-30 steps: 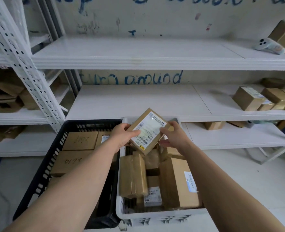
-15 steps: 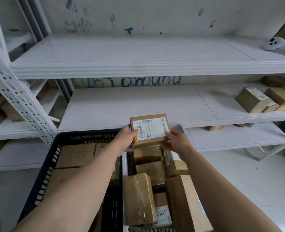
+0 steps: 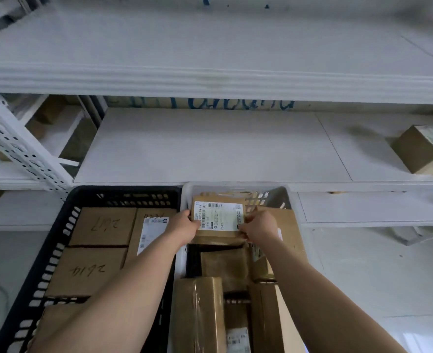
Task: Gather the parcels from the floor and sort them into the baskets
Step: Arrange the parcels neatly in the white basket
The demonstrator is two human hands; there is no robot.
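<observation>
A small brown parcel point(image 3: 219, 220) with a white shipping label faces up at the far end of the white basket point(image 3: 235, 186). My left hand point(image 3: 185, 229) grips its left edge and my right hand point(image 3: 257, 229) grips its right edge. The parcel is low inside the basket, over other brown boxes. Left of it stands the black basket point(image 3: 57, 233), filled with flat cardboard boxes that carry handwritten numbers. My forearms hide parts of both baskets.
White metal shelves point(image 3: 210, 80) run across in front of me, just beyond the baskets. A brown box point(image 3: 421, 149) sits on the middle shelf at the right. A perforated shelf post point(image 3: 19, 151) stands at the left. White floor lies to the right.
The parcel was turned from tilted to level, then brought down from above the basket into its far end. Both hands stayed on it. My view dipped and moved closer.
</observation>
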